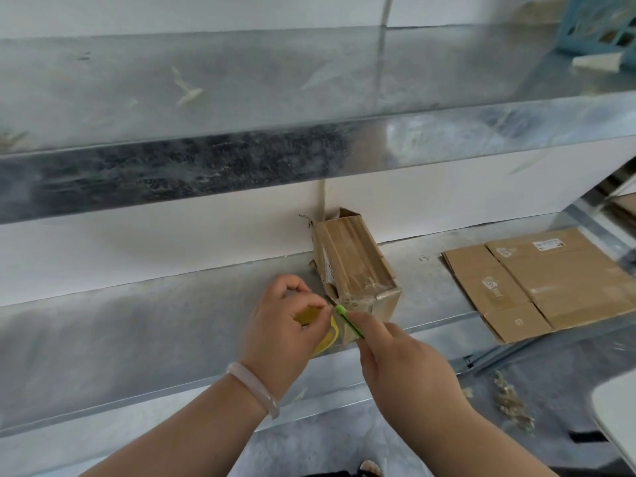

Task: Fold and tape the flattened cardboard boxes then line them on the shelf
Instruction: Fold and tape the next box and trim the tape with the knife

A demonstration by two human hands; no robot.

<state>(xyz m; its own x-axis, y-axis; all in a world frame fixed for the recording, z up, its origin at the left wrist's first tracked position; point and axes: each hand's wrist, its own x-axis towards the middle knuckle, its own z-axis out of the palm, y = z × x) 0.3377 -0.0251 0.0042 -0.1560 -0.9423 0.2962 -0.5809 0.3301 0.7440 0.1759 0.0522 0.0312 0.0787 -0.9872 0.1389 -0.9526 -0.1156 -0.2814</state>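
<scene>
Galvanised metal shelf [137, 325] against a white wall, and the taped-up cardboard box [354, 266] sits on it, back end at the wall. Left hand [285, 325] curls its fingers round a yellow tape roll [328, 340] right at the box's near corner. Right hand [402, 366] pinches a slim green cutter [349, 321], its tip just beside the tape. Flattened boxes [550, 280] lie stacked further right on the same shelf, well apart from the hands.
</scene>
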